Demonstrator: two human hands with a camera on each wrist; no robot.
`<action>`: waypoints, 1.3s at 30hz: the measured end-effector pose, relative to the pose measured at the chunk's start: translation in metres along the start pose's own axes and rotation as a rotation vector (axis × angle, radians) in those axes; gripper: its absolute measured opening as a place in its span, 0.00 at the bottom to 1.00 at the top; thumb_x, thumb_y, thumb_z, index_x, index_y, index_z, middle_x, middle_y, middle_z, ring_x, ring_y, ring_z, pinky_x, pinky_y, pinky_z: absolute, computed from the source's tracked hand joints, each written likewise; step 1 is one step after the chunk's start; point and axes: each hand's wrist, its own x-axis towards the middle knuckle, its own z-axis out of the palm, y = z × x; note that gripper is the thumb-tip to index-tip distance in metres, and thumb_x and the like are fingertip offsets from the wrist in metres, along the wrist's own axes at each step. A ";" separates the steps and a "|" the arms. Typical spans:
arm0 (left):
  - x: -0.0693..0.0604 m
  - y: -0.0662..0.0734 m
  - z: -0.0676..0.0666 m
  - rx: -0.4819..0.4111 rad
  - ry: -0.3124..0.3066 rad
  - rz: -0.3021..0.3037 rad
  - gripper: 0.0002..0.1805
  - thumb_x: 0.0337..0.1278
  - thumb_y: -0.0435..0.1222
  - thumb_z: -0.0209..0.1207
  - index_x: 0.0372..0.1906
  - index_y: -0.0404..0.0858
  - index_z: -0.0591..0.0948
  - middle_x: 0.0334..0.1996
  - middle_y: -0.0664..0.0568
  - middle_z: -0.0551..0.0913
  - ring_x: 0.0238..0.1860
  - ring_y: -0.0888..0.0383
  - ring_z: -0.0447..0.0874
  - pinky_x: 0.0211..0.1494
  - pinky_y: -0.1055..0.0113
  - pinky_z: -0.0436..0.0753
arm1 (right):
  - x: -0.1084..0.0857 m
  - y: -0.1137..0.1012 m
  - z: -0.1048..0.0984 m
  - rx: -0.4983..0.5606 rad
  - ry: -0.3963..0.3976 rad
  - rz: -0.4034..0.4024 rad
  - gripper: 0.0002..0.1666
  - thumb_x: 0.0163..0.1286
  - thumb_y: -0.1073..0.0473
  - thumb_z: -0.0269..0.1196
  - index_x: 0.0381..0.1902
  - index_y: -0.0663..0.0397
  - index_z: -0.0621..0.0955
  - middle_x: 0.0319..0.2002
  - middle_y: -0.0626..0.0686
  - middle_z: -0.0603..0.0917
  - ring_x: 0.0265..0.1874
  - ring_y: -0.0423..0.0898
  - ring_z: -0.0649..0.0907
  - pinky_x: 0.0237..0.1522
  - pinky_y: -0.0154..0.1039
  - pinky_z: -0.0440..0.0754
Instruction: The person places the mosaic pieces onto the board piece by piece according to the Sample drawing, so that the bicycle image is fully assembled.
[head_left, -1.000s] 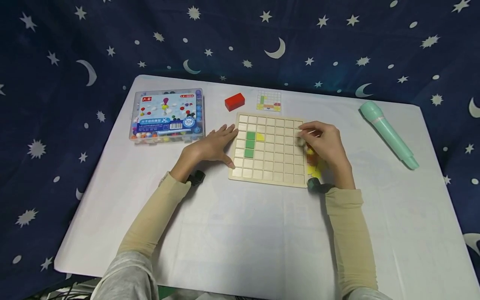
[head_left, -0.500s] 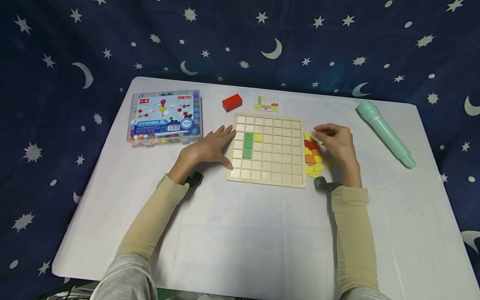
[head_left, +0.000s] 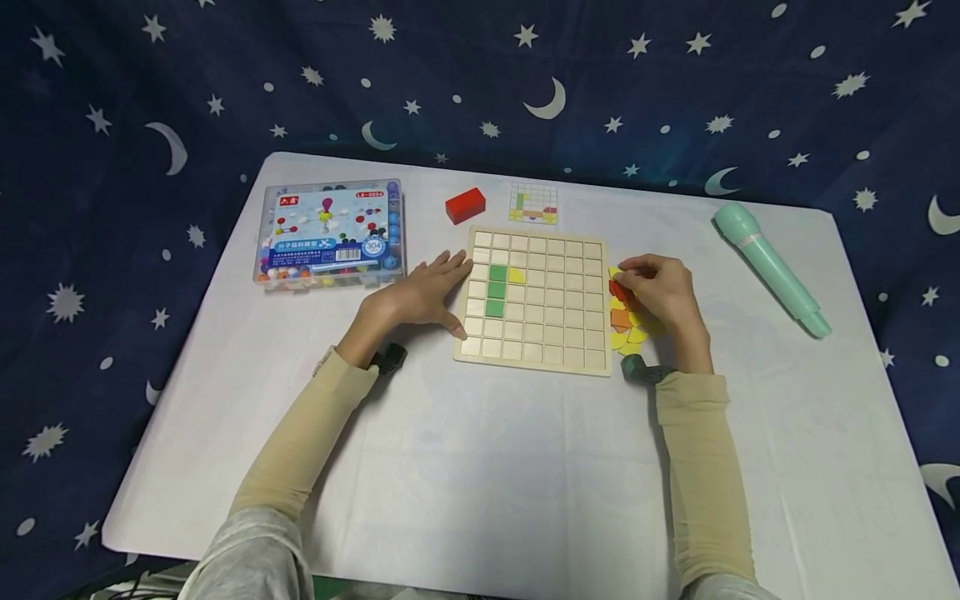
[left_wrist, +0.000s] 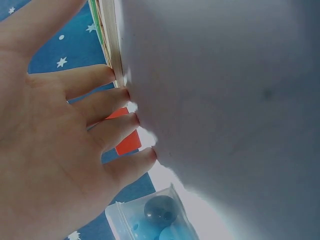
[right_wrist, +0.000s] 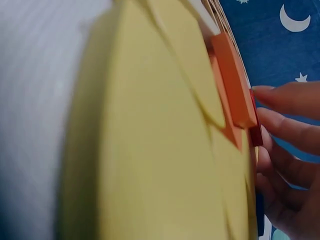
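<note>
A square wooden grid board [head_left: 532,363] lies mid-table. Three green square tiles [head_left: 497,290] form a column on it, with a yellow tile [head_left: 517,276], one corner cut, beside the top one. My left hand [head_left: 420,293] is spread flat-fingered, thumb and fingertips touching the board's left edge. Along the right edge is a pile of yellow, orange and red tiles [head_left: 620,320]. Over it, the bent fingers of my right hand [head_left: 663,287] reach a red tile [right_wrist: 256,122]; whether they pinch it is hidden. Yellow tiles [right_wrist: 155,130] loom close in the right wrist view.
Behind the board lie a small pattern card [head_left: 533,203] and a red block [head_left: 466,205]. A clear plastic box of colored balls [head_left: 328,235] stands back left. A mint-green microphone-shaped object [head_left: 772,268] lies at right. A dark starry cloth [head_left: 480,83] hangs behind the table.
My right hand has moved off the board's right edge, out over the tile pile, then slightly back left to the red tiles. My left hand has stayed at the board's left edge.
</note>
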 end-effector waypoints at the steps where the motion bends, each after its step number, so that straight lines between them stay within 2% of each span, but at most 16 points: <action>1: 0.000 0.000 0.000 0.001 0.000 0.001 0.66 0.47 0.48 0.78 0.84 0.40 0.47 0.85 0.48 0.38 0.85 0.48 0.29 0.86 0.48 0.38 | 0.000 0.000 0.001 -0.006 0.003 -0.002 0.21 0.76 0.54 0.62 0.61 0.58 0.81 0.56 0.63 0.81 0.49 0.55 0.76 0.50 0.40 0.80; 7: -0.001 0.001 0.000 0.005 -0.002 0.000 0.66 0.47 0.49 0.78 0.84 0.40 0.47 0.85 0.48 0.38 0.85 0.48 0.29 0.86 0.48 0.38 | 0.000 0.000 0.003 -0.030 0.011 -0.017 0.20 0.76 0.56 0.62 0.59 0.61 0.82 0.54 0.63 0.81 0.48 0.55 0.77 0.49 0.40 0.80; 13: 0.001 0.000 0.000 0.008 0.001 0.004 0.66 0.47 0.49 0.78 0.84 0.40 0.47 0.85 0.48 0.38 0.85 0.48 0.29 0.86 0.48 0.38 | 0.000 0.001 0.003 -0.032 0.019 -0.038 0.19 0.74 0.56 0.64 0.56 0.62 0.81 0.49 0.63 0.81 0.42 0.54 0.78 0.35 0.28 0.78; 16: 0.000 0.000 0.000 0.010 0.001 0.006 0.67 0.47 0.49 0.79 0.84 0.40 0.47 0.85 0.48 0.38 0.85 0.48 0.29 0.86 0.48 0.38 | 0.000 0.000 0.003 -0.025 0.016 -0.037 0.18 0.74 0.57 0.65 0.56 0.62 0.80 0.48 0.62 0.81 0.41 0.53 0.78 0.32 0.26 0.77; 21: 0.000 0.000 0.000 0.011 0.002 0.010 0.66 0.47 0.48 0.78 0.84 0.40 0.47 0.85 0.47 0.38 0.85 0.47 0.29 0.85 0.47 0.38 | -0.001 -0.001 0.004 -0.017 0.015 -0.034 0.17 0.74 0.59 0.65 0.56 0.62 0.80 0.48 0.62 0.81 0.41 0.53 0.78 0.33 0.26 0.77; 24: -0.001 0.000 0.000 0.010 0.001 0.010 0.66 0.47 0.49 0.78 0.84 0.40 0.47 0.85 0.47 0.38 0.85 0.47 0.29 0.86 0.47 0.38 | -0.001 -0.003 0.004 -0.016 0.011 -0.024 0.17 0.73 0.61 0.65 0.56 0.61 0.81 0.49 0.61 0.81 0.42 0.53 0.77 0.37 0.29 0.77; 27: -0.001 0.001 0.000 0.006 -0.001 0.003 0.66 0.47 0.49 0.79 0.84 0.40 0.47 0.85 0.48 0.38 0.85 0.48 0.29 0.86 0.48 0.38 | -0.002 -0.004 0.004 -0.020 -0.015 0.000 0.19 0.72 0.61 0.66 0.58 0.61 0.81 0.49 0.61 0.80 0.43 0.53 0.77 0.39 0.32 0.78; 30: -0.001 0.001 0.000 0.003 0.001 -0.002 0.67 0.46 0.49 0.79 0.84 0.41 0.47 0.85 0.48 0.38 0.85 0.48 0.29 0.86 0.49 0.38 | -0.004 -0.005 0.002 -0.032 -0.053 0.014 0.20 0.73 0.60 0.66 0.59 0.61 0.81 0.49 0.61 0.80 0.41 0.53 0.79 0.36 0.31 0.80; 33: -0.001 0.001 0.000 0.003 0.002 -0.002 0.67 0.46 0.49 0.79 0.84 0.40 0.47 0.85 0.48 0.38 0.85 0.48 0.29 0.86 0.48 0.38 | -0.004 -0.003 -0.001 -0.056 -0.080 -0.006 0.20 0.73 0.59 0.66 0.59 0.62 0.80 0.49 0.62 0.80 0.40 0.54 0.80 0.35 0.31 0.80; 39: -0.001 0.002 0.000 0.008 -0.002 -0.005 0.66 0.47 0.49 0.78 0.84 0.41 0.47 0.85 0.48 0.38 0.85 0.48 0.29 0.86 0.48 0.38 | -0.004 -0.002 -0.003 -0.093 -0.069 -0.084 0.19 0.71 0.59 0.67 0.54 0.64 0.77 0.46 0.62 0.79 0.40 0.54 0.77 0.40 0.38 0.76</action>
